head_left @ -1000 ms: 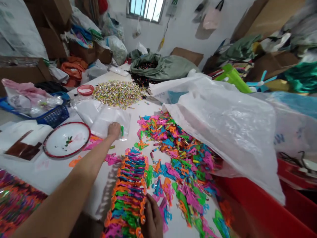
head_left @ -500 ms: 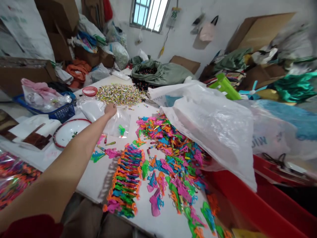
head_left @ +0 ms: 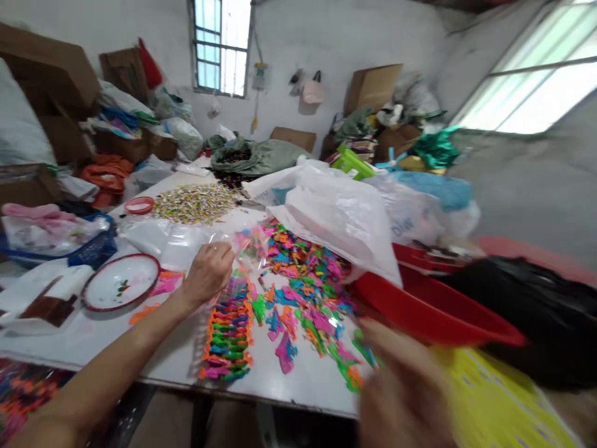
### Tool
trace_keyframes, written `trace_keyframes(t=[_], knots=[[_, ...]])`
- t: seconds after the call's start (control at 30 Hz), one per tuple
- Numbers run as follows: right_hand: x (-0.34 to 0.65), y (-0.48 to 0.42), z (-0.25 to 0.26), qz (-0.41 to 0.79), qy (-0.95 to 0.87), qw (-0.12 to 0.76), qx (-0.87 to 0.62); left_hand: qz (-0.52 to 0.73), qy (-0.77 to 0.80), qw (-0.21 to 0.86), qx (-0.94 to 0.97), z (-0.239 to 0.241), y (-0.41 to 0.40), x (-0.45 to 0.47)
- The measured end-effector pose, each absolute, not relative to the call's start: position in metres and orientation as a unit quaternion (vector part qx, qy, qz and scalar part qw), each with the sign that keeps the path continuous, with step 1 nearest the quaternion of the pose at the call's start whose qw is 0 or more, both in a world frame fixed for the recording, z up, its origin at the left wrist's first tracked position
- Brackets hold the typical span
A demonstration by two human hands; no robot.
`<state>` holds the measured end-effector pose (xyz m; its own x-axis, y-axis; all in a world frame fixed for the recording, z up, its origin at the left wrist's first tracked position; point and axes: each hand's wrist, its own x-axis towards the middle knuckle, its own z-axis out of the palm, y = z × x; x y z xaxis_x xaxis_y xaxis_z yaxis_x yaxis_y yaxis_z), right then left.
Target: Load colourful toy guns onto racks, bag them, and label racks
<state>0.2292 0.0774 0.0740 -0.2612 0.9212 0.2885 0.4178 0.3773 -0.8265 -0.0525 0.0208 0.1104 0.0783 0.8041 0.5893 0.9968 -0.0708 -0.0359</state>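
My left hand point(head_left: 208, 274) is closed on a clear plastic bag point(head_left: 252, 241), raised above the table just past the row of toys. Below it a neat row of small bright plastic toys point(head_left: 228, 345), orange, green, blue and pink, runs toward the front edge. Farther right lies a loose heap of similar toys point(head_left: 303, 255). My right hand point(head_left: 403, 386) is smeared by motion at the lower right, over the table's front corner. Beside it is a yellow sheet or bag point(head_left: 499, 398); whether the two touch, I cannot tell.
A white basin with a red rim point(head_left: 122, 283) and a blue basket point(head_left: 93, 249) stand left. Behind lie a pile of tiny yellowish pieces point(head_left: 198, 202) and a green sack point(head_left: 265, 157). A white sack point(head_left: 336, 211) and red tub point(head_left: 433, 311) are right.
My left hand has drawn back toward me, lifting a clear bag off the table. My right hand has come into view at the lower right. The view has swung right.
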Motion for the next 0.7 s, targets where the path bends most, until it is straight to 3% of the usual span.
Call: trace_keyframes(t=[0.1, 0.17, 0.23, 0.53, 0.7], knots=[[0.214, 0.046, 0.058, 0.497, -0.637, 0.408, -0.425, -0.145, -0.552, 0.293, -0.767, 0.092, -0.014, -0.012], [0.202, 0.034, 0.041, 0.658, -0.542, 0.370, -0.370, -0.119, -0.518, 0.300, -0.792, 0.080, -0.030, 0.005], [0.194, 0.026, 0.026, 0.735, -0.466, 0.356, -0.341, -0.100, -0.501, 0.287, -0.811, 0.071, -0.041, 0.016], [0.207, -0.003, 0.014, 0.811, -0.337, 0.394, -0.273, -0.097, -0.513, 0.254, -0.814, 0.063, -0.067, 0.016], [0.200, -0.035, -0.002, 0.866, -0.264, 0.355, -0.234, -0.124, -0.523, 0.245, -0.807, 0.059, -0.074, 0.019]])
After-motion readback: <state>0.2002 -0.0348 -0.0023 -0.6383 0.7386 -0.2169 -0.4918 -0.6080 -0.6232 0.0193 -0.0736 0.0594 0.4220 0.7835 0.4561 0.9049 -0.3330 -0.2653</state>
